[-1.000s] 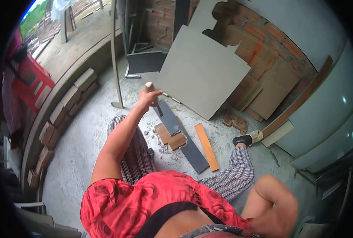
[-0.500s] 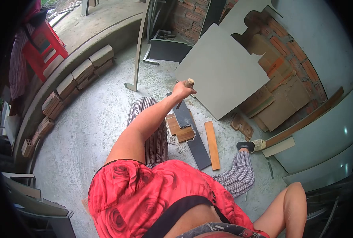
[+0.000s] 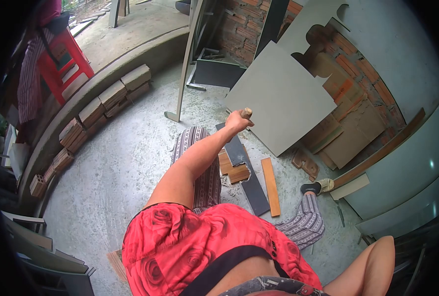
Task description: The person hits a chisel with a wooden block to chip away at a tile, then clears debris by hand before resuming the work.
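Note:
My left hand (image 3: 236, 121) is closed around the thick wooden handle (image 3: 246, 114) of a tool, its rounded end pointing up; the working end is hidden. Below the hand lies a long dark grey board (image 3: 254, 194) with a ragged notch broken in its left edge. It rests across brown wood-grain pieces (image 3: 233, 170), with pale crumbs around them. A narrow orange-brown wooden strip (image 3: 270, 187) lies just right of the board. My right arm (image 3: 372, 266) is bent at the lower right, and its hand is out of sight.
A large grey panel (image 3: 281, 96) leans ahead, beside cardboard (image 3: 360, 130) and a brick wall. Stacked bricks (image 3: 113, 96) line the low curved wall at left. A thin upright post (image 3: 186, 64) stands ahead. My shoe (image 3: 310, 188) is on the right, near large leaning sheets.
The view has shifted slightly, so the scene sits lower and farther right. My left hand still grips the wooden handle, over the same end of the board.

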A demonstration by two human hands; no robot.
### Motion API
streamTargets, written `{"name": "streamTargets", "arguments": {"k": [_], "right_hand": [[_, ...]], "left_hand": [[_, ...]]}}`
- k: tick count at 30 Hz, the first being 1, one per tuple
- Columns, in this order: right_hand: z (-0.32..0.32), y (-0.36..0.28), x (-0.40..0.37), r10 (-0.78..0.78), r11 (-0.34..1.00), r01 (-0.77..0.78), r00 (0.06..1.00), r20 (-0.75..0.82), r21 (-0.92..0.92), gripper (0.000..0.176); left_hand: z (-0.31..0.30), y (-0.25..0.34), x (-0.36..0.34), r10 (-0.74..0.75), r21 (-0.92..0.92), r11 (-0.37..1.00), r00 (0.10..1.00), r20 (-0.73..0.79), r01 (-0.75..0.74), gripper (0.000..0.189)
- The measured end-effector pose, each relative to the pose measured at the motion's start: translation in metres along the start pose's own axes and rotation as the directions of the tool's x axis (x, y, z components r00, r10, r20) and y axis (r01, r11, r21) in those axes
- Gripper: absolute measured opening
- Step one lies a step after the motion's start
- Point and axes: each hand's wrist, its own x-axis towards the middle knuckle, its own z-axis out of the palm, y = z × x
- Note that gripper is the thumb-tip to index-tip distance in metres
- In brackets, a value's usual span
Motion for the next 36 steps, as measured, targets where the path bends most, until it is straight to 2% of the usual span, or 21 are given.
{"name": "streamTargets", "arguments": {"k": [7, 9, 12, 17, 19, 24, 27, 28, 32, 36], "right_hand": [[0.020, -0.018, 0.028, 0.014, 1.000, -0.014, 1.000, 0.008, -0.028, 0.047], [0.022, -0.023, 0.030, 0.021, 0.999, -0.020, 1.000, 0.017, -0.036, 0.047], [0.021, -0.025, 0.031, 0.000, 0.999, 0.001, 1.000, 0.028, -0.053, 0.047], [0.005, -0.026, 0.023, -0.017, 0.998, 0.022, 0.997, 0.074, -0.062, 0.046], [0.000, -0.022, 0.019, -0.037, 0.997, 0.042, 0.996, 0.082, -0.064, 0.046], [-0.017, -0.007, 0.004, -0.087, 0.995, 0.093, 0.991, 0.104, -0.048, 0.045], [-0.027, 0.003, -0.002, -0.111, 0.992, 0.116, 0.988, 0.111, -0.041, 0.044], [-0.030, 0.005, -0.004, -0.115, 0.992, 0.120, 0.987, 0.112, -0.042, 0.044], [-0.043, 0.013, -0.009, -0.130, 0.989, 0.137, 0.983, 0.127, -0.048, 0.044], [-0.055, 0.023, -0.007, -0.153, 0.986, 0.161, 0.976, 0.154, -0.045, 0.043]], "left_hand": [[0.001, 0.019, -0.020, -0.013, 0.005, 1.000, 0.999, 0.037, 0.013, 0.059], [0.006, 0.018, -0.020, 0.051, -0.063, 0.997, 0.998, 0.033, -0.049, 0.057], [0.007, 0.020, -0.022, 0.042, -0.008, 0.999, 0.998, 0.044, -0.041, 0.055], [-0.003, 0.026, -0.036, 0.048, 0.040, 0.998, 0.999, 0.020, -0.049, 0.052], [-0.008, 0.027, -0.039, 0.056, -0.015, 0.998, 0.998, 0.028, -0.055, 0.050], [-0.007, 0.016, -0.033, 0.069, -0.023, 0.997, 0.997, 0.044, -0.068, 0.048], [-0.013, 0.019, -0.035, -0.021, 0.005, 1.000, 0.997, 0.077, 0.020, 0.048], [-0.015, 0.015, -0.033, 0.022, -0.003, 1.000, 0.998, 0.066, -0.022, 0.048], [-0.018, 0.007, -0.024, 0.018, -0.026, 1.000, 0.998, 0.058, -0.016, 0.048], [-0.023, 0.013, -0.026, -0.019, 0.028, 0.999, 0.998, 0.055, 0.017, 0.045]]}}
